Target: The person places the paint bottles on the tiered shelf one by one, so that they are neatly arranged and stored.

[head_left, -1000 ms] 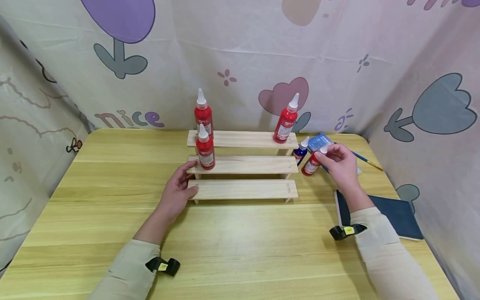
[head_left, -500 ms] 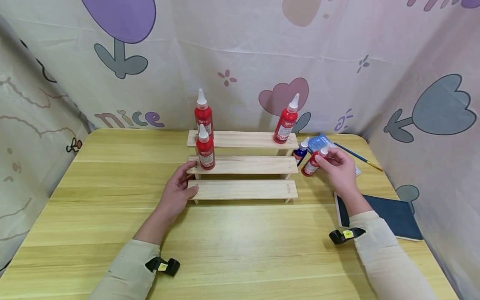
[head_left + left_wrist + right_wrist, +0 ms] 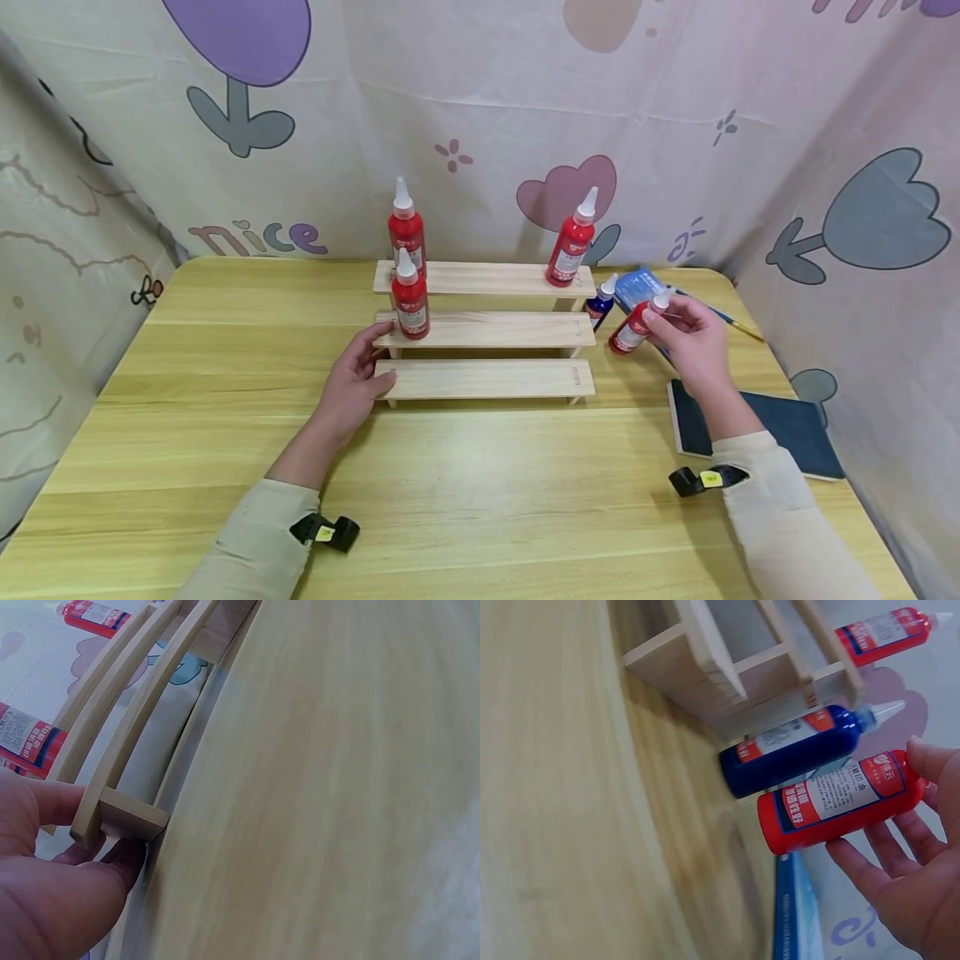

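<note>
A person's right hand (image 3: 693, 342) grips a red bottle (image 3: 628, 333) near its neck, between thumb and fingers. The bottle tilts, its base pointing away from the fingers toward a wooden rack (image 3: 483, 379); whether it touches the tabletop (image 3: 480, 500) is hard to tell. In the right wrist view the hand hides its nozzle. Near that bottle, a blue bottle (image 3: 598, 310) is partly hidden by the rack. The left hand (image 3: 352, 379) holds the rack's end, some fingertips out of sight. Beyond these fingers, a second red bottle (image 3: 412, 310) partly covers a third red bottle (image 3: 407, 229).
</note>
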{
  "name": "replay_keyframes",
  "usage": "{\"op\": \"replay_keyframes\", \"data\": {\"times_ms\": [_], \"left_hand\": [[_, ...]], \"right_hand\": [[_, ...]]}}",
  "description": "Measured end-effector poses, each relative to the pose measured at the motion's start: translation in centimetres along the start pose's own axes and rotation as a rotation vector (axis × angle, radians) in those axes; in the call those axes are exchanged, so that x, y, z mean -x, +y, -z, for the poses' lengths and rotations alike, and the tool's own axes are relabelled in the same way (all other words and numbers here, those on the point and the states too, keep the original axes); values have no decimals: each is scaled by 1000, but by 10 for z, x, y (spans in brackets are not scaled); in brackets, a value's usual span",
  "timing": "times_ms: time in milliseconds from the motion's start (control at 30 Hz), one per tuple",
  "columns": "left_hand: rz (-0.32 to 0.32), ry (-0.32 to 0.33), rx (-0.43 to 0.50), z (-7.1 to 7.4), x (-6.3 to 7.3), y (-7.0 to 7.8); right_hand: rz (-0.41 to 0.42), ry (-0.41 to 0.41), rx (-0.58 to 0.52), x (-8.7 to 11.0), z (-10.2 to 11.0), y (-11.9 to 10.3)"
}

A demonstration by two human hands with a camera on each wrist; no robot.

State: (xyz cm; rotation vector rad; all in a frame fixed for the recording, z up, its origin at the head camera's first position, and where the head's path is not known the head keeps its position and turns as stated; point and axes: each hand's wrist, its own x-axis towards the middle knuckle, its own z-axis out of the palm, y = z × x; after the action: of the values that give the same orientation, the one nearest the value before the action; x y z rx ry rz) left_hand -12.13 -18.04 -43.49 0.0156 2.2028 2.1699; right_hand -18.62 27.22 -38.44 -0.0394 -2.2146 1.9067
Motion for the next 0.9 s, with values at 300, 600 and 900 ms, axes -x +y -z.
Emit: {"op": "replay_keyframes", "data": {"times_ms": [300,600,900], "left_hand": [[-3,3,3,0,0,0],[-9,6,17,-1,0,0],[-21,-4,23,0,0,-1]], "right_hand": [[22,-30,-73,8,6,-28],[111,-54,-10,13,2,-53],[164,-94,61,15,-11,-73]]}}
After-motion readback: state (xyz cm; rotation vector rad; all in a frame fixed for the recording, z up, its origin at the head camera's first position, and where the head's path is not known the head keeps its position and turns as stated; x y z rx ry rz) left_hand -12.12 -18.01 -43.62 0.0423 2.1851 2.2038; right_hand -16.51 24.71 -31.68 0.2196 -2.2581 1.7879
